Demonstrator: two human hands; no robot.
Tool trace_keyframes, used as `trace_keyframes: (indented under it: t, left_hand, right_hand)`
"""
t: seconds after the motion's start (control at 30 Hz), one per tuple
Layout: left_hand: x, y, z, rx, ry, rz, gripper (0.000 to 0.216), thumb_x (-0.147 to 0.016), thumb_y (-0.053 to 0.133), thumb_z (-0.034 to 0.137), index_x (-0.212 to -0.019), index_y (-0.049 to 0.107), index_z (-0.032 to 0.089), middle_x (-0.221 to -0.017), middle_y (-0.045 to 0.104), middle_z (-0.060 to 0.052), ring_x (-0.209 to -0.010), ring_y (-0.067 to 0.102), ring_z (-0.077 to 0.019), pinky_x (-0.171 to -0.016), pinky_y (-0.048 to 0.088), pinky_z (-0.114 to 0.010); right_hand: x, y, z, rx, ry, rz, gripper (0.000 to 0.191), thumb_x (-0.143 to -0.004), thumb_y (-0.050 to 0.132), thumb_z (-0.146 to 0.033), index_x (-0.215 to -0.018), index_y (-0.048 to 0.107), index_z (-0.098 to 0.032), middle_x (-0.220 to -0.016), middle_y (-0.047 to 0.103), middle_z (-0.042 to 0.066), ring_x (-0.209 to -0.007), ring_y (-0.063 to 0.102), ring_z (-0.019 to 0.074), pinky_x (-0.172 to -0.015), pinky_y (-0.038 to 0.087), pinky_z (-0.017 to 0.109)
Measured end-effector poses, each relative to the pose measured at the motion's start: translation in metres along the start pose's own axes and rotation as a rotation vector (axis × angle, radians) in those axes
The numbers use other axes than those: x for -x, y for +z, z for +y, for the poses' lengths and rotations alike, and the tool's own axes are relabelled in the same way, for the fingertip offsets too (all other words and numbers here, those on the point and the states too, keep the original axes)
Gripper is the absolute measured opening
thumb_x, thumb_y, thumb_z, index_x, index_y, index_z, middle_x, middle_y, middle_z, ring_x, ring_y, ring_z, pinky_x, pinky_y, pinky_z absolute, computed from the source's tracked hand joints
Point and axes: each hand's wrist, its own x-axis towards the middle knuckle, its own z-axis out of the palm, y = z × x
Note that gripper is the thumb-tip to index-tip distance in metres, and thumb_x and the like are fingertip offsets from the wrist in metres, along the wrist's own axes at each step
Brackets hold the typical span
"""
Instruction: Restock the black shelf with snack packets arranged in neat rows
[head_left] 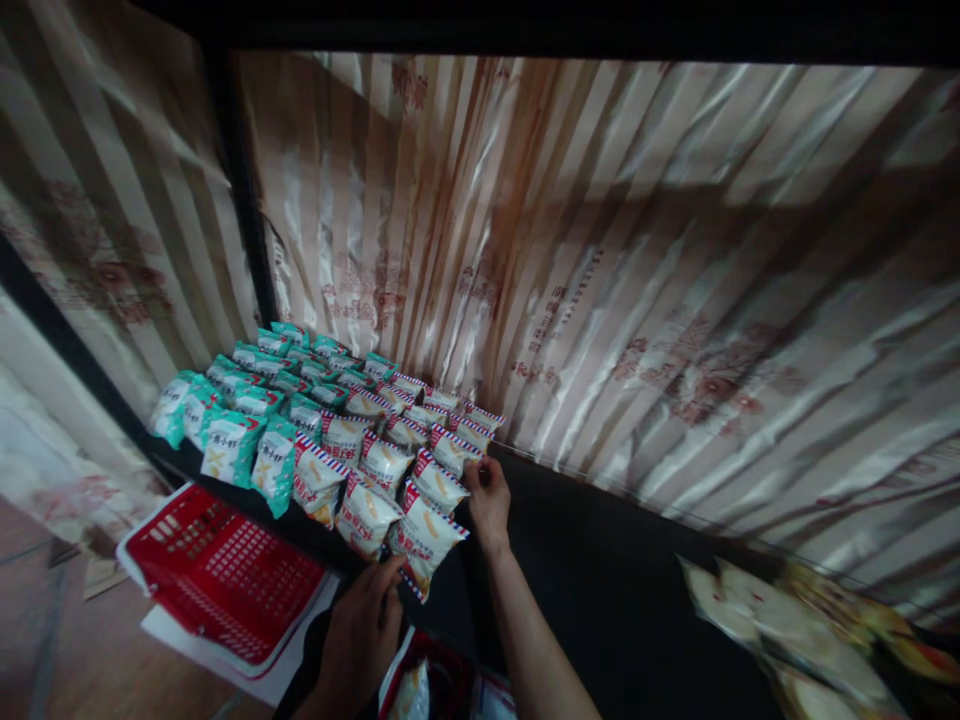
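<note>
Rows of small snack packets stand on a dark shelf (600, 580): teal ones (232, 445) at the left and back, white ones with red and blue striped edges (367, 515) to their right. My right hand (487, 497) reaches forward and pinches the edge of a white packet (454, 452) in the rightmost row. My left hand (364, 625) sits lower, at the shelf's front edge, its fingers closed on the bottom corner of the front white packet (424, 540).
A red plastic basket (217, 580) lies below the shelf at the left, on white sheets. Striped satin cloth (600, 280) backs the shelf. More packets (795, 630), blurred, lie at the lower right. Below my arms shows another packet (409, 690) in a red container.
</note>
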Motion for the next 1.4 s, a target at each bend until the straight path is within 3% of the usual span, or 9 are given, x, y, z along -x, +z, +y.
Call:
trace_keyframes:
  t: [0.17,0.3,0.47,0.63,0.77,0.93,1.1,1.27,1.4]
  left_hand:
    - [-0.002,-0.002,0.002,0.007,-0.034,-0.014,0.035,-0.084,0.037,0.012,-0.112,0.057,0.02,-0.088,0.07,-0.005,-0.08,0.068,-0.0137,-0.071,0.056,-0.021]
    - [0.0,-0.003,0.001,0.06,-0.04,-0.017,0.034,-0.085,0.038,0.013,-0.113,0.057,0.019,-0.09,0.07,-0.005,-0.083,0.067,-0.0135,-0.071,0.056,-0.021]
    - [0.001,-0.007,0.002,0.109,-0.046,-0.126,0.036,-0.085,0.038,0.011,-0.112,0.059,0.019,-0.092,0.069,-0.005,-0.086,0.066,-0.014,-0.076,0.054,-0.023]
    - [-0.004,-0.012,0.009,0.101,-0.042,-0.211,0.036,-0.084,0.038,0.012,-0.112,0.061,0.017,-0.091,0.069,-0.006,-0.088,0.064,-0.0162,-0.078,0.053,-0.026]
    - [-0.002,-0.011,0.008,0.088,-0.059,-0.169,0.038,-0.083,0.036,0.009,-0.111,0.061,0.016,-0.091,0.068,-0.006,-0.088,0.064,-0.0163,-0.08,0.052,-0.027]
    - [0.004,-0.017,0.008,0.061,0.003,-0.188,0.031,-0.082,0.038,0.009,-0.099,0.064,0.015,-0.082,0.067,-0.006,-0.08,0.062,-0.0169,-0.073,0.051,-0.027]
    - [0.016,-0.024,0.014,-0.01,0.199,-0.284,0.026,-0.081,0.039,0.009,-0.088,0.064,0.014,-0.075,0.064,-0.006,-0.074,0.059,-0.0172,-0.07,0.048,-0.029]
    - [0.033,-0.03,0.021,-0.12,0.273,-0.509,0.027,-0.082,0.039,0.011,-0.093,0.063,0.015,-0.081,0.064,-0.007,-0.079,0.058,-0.0186,-0.075,0.047,-0.031]
    - [0.049,-0.039,0.031,-0.109,0.166,-0.785,0.029,-0.087,0.034,0.014,-0.097,0.061,0.015,-0.091,0.062,-0.009,-0.092,0.057,-0.0211,-0.088,0.044,-0.036]
  right_hand:
    - [0.007,-0.004,-0.002,-0.012,0.026,-0.028,0.046,-0.074,0.052,-0.06,-0.091,0.058,-0.018,-0.078,0.066,0.004,-0.073,0.06,0.0194,-0.067,0.046,0.029]
    - [0.034,-0.013,-0.01,-0.08,0.056,0.044,0.05,-0.082,0.043,-0.059,-0.104,0.057,-0.017,-0.088,0.067,0.006,-0.077,0.061,0.019,-0.068,0.046,0.029]
    - [0.055,-0.011,-0.01,-0.087,-0.008,-0.09,0.049,-0.073,0.06,-0.053,-0.104,0.06,-0.016,-0.093,0.066,0.007,-0.08,0.059,0.0192,-0.071,0.046,0.03]
    - [0.051,-0.005,-0.007,-0.112,0.05,-0.134,0.052,-0.073,0.059,-0.054,-0.105,0.06,-0.014,-0.089,0.066,0.007,-0.077,0.059,0.019,-0.071,0.046,0.031]
    - [0.073,-0.015,-0.011,-0.102,0.108,-0.022,0.051,-0.076,0.054,-0.057,-0.106,0.059,-0.015,-0.094,0.065,0.008,-0.079,0.059,0.0186,-0.072,0.047,0.03]
    - [0.14,-0.054,-0.005,-0.122,0.192,0.101,0.051,-0.078,0.051,-0.058,-0.107,0.057,-0.016,-0.088,0.065,0.007,-0.067,0.058,0.0154,-0.061,0.046,0.027]
    - [0.207,-0.118,0.027,0.076,0.219,0.202,0.048,-0.077,0.049,-0.06,-0.093,0.062,-0.017,-0.08,0.066,0.006,-0.072,0.061,0.0184,-0.069,0.048,0.03]
    - [0.25,-0.169,0.05,0.347,0.272,0.044,0.049,-0.076,0.046,-0.061,-0.087,0.065,-0.018,-0.083,0.071,0.008,-0.077,0.065,0.0233,-0.072,0.049,0.032]
    - [0.272,-0.183,0.048,0.408,0.26,0.01,0.047,-0.077,0.047,-0.057,-0.094,0.066,-0.018,-0.095,0.072,0.01,-0.088,0.067,0.0252,-0.078,0.05,0.034]
